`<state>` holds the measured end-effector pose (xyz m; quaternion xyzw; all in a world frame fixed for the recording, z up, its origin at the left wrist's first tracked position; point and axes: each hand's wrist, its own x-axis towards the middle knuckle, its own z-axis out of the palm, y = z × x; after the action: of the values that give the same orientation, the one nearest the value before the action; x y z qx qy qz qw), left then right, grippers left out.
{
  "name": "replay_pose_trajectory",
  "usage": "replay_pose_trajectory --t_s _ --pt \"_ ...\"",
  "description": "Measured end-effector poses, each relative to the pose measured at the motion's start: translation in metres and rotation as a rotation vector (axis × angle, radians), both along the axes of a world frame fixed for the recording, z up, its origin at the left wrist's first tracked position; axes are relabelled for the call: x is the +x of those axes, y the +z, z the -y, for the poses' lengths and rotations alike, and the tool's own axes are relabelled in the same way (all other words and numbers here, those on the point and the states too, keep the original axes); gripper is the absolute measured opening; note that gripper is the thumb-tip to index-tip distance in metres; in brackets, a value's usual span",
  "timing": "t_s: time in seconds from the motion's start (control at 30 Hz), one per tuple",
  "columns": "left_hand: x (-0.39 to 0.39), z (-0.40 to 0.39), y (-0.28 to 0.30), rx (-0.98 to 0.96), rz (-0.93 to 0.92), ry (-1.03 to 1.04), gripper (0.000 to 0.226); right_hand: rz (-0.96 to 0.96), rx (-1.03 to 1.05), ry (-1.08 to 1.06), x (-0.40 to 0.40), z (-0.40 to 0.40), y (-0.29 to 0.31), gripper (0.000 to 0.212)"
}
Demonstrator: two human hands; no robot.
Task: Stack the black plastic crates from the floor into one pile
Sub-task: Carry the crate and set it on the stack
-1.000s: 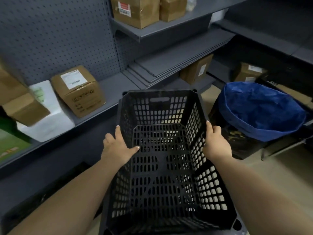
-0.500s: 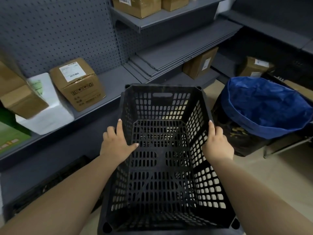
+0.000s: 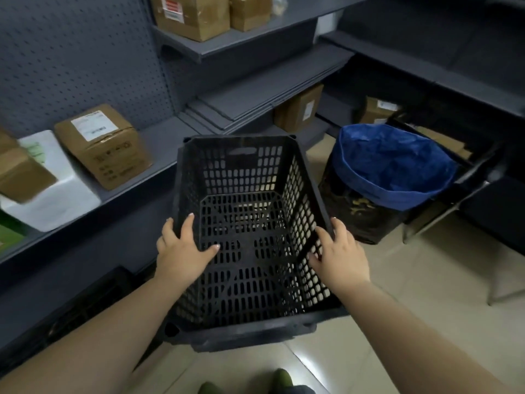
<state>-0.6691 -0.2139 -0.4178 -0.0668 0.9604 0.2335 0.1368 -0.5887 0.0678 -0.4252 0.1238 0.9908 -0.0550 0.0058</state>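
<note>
A black perforated plastic crate (image 3: 241, 177) sits in front of me, open side up, above the pale floor. My left hand (image 3: 181, 251) grips its left rim, thumb inside the crate and fingers over the outside. My right hand (image 3: 341, 251) holds the right rim, thumb inside against the wall and fingers on the outside. What the crate rests on is hidden beneath it. Another dark crate (image 3: 93, 302) lies low on the floor at the left, under the bottom shelf.
Grey shelving (image 3: 159, 137) with cardboard boxes (image 3: 105, 143) runs along the left and back. A black bin with a blue liner (image 3: 395, 166) stands just right of the crate. Tiled floor (image 3: 426, 268) stretches to the right. My shoes (image 3: 281, 379) show at the bottom edge.
The crate has dropped lower and further from me. Both hands have slid nearer along its rims, and the right thumb now lies inside the wall.
</note>
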Motion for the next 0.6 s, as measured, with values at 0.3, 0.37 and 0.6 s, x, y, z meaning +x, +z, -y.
replay_pose_trajectory --t_s 0.3,0.37,0.6 --pt "0.084 0.017 0.013 0.083 0.114 0.004 0.089 0.051 -0.294 -0.008 0.06 -0.007 0.006 0.061" --pt "0.108 0.015 0.008 0.05 0.095 -0.014 0.09 0.093 -0.343 0.017 0.072 -0.01 0.007 0.064" --pt "0.142 0.007 -0.004 -0.066 0.099 -0.092 0.077 0.183 -0.281 0.174 0.081 0.004 0.006 0.063"
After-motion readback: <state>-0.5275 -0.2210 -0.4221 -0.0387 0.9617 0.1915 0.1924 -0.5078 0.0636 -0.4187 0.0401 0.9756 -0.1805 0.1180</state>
